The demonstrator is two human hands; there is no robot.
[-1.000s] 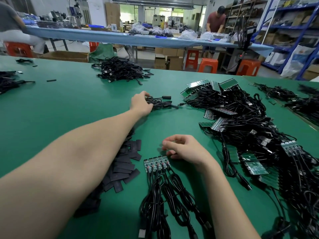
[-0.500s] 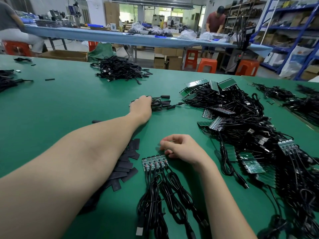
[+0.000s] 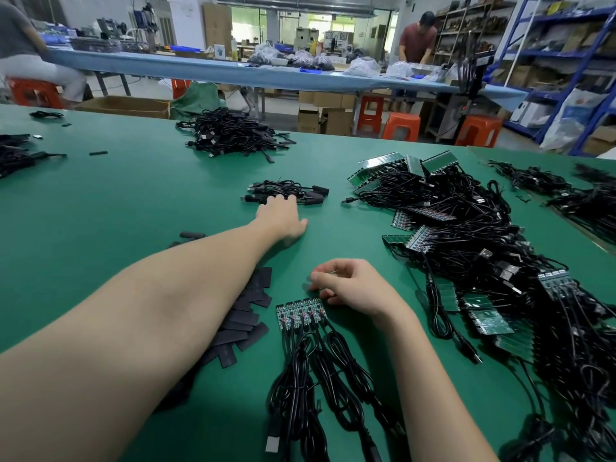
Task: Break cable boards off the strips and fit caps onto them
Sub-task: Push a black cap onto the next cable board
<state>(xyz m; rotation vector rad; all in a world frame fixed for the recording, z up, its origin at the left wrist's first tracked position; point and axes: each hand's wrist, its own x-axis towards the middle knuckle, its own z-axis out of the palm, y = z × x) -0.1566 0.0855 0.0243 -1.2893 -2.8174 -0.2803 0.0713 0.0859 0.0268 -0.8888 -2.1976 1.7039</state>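
My left hand (image 3: 281, 216) is stretched far forward, its straight fingertips touching a small bundle of capped cables (image 3: 293, 191) on the green table (image 3: 116, 201). My right hand (image 3: 346, 285) rests on the table with loosely curled fingers and nothing visible in it. Just in front of it lies a short strip of green cable boards (image 3: 301, 311), whose black cables trail toward me. Flat black caps (image 3: 246, 315) lie in a heap to the left of the strip, partly hidden under my left forearm.
A big tangle of board strips and cables (image 3: 466, 248) fills the table's right side. A larger pile of black cables (image 3: 233, 133) lies at the far edge, and more cables (image 3: 13, 155) at the far left. People work at a blue bench (image 3: 233, 70) behind.
My left hand has let go of the small cable bundle and drawn back a little toward me, leaving only its fingertips on it. The right hand has barely moved.
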